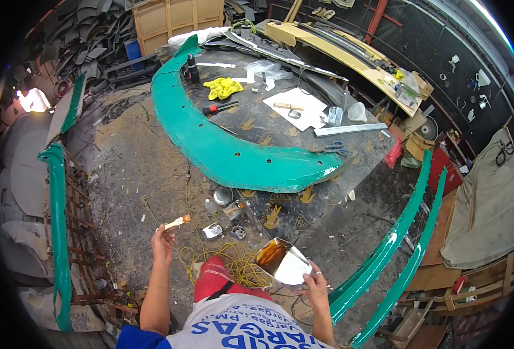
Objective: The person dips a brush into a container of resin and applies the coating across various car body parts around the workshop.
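My left hand (162, 239) is closed round the handle of a small paintbrush (179, 221) with orange-tinted bristles, held out to the left of my body. On the other side, my right hand (315, 283) grips the edge of an open container (292, 267). Its inside is white where bare, and an amber-brown liquid lies along its left part. Beyond both hands a long curved panel (228, 155), glossy green with several small holes, rests on the dark worktable (350, 168). Neither the brush nor the container touches the panel.
Cans and tubs, including a round tin (223, 195), stand below the panel. A tangled yellow cord (239, 264) lies by my legs. Green strips (379, 262) flank me at right, another (59, 232) at left. The table holds a yellow cloth (222, 88) and scissors (336, 148).
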{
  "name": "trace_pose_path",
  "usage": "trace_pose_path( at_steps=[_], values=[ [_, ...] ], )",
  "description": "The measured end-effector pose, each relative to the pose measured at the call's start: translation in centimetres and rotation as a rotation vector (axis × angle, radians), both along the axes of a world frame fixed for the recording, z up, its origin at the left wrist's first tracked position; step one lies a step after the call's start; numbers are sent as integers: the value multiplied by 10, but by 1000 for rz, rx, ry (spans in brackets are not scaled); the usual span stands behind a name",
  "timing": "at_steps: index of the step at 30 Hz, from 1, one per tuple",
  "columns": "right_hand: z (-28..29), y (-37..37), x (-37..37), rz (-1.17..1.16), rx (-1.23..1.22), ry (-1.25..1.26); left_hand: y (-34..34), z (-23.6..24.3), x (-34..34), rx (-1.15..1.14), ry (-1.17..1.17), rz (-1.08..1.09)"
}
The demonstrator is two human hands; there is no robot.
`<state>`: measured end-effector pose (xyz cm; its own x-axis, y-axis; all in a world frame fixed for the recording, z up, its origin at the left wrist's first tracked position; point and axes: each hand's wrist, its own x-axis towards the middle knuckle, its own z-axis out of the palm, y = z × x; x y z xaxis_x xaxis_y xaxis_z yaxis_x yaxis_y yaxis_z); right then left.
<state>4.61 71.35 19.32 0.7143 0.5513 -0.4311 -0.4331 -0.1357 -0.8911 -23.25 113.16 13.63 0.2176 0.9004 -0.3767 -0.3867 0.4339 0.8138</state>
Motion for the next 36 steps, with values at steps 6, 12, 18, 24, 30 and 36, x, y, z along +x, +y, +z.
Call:
trace_pose_path(
  at_steps=[6,12,18,24,30,36],
  values=[
    [10,70,-26,51,-50,1,35,9,6,65,-7,-134],
    [9,103,-75,-204,27,98,74,34,88,202,120,-566],
    [7,86,-114,-434,51,82,67,56,247,705,208,-968],
    [5,50,-119,-503,103,118,34,31,361,1370,304,-1060],
    [-3,-3,-95,-459,79,125,-11,5,408,1548,384,-1011],
    [-12,-50,-76,-435,46,50,-18,-15,423,1640,472,-991]
  ],
)
